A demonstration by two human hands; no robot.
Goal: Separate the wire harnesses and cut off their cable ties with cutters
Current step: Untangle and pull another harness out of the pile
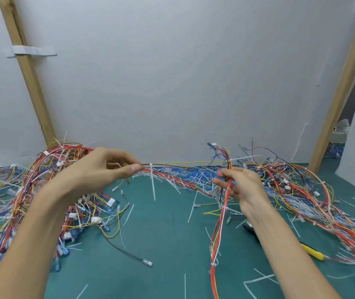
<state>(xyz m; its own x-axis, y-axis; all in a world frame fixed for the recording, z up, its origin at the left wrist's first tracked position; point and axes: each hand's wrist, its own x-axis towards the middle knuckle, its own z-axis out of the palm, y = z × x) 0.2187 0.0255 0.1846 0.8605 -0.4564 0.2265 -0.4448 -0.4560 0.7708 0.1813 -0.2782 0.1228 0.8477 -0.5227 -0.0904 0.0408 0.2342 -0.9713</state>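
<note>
- The wire harness (221, 212) in hand is a red, orange and yellow bundle. It rises from the near edge of the table (161, 244) into the right hand (241, 186), held above the middle.
- A thin yellow-and-dark strand (189, 163) runs from the top of that bundle, taut and level, across to the left hand (107, 167).
- A white cable tie (152, 180) clasps the strand just beside the left fingertips, its long tail hanging straight down.
- More white ties ring the bundle below the right hand, and another sits at the fork above it.
- The left hand pinches the strand between thumb and forefinger; the right hand's fingers curl round the bundle.
- The cutters (313, 252) lie on the table towards the right edge, yellow handle showing and the head partly hidden under the right forearm. Neither hand holds them.
- The step looks like pulling this harness free and exposing its ties. To do it well:
  - Keep the strand taut so the tie stands clear.
  - Hold it with the left hand while the right fetches the cutters.
  - Nip only the tie's band, never the insulation.
- Tangled harness piles crowd the left edge (16, 190) and the right edge (301, 190). Snipped tie offcuts (185, 178) litter the far middle.
</note>
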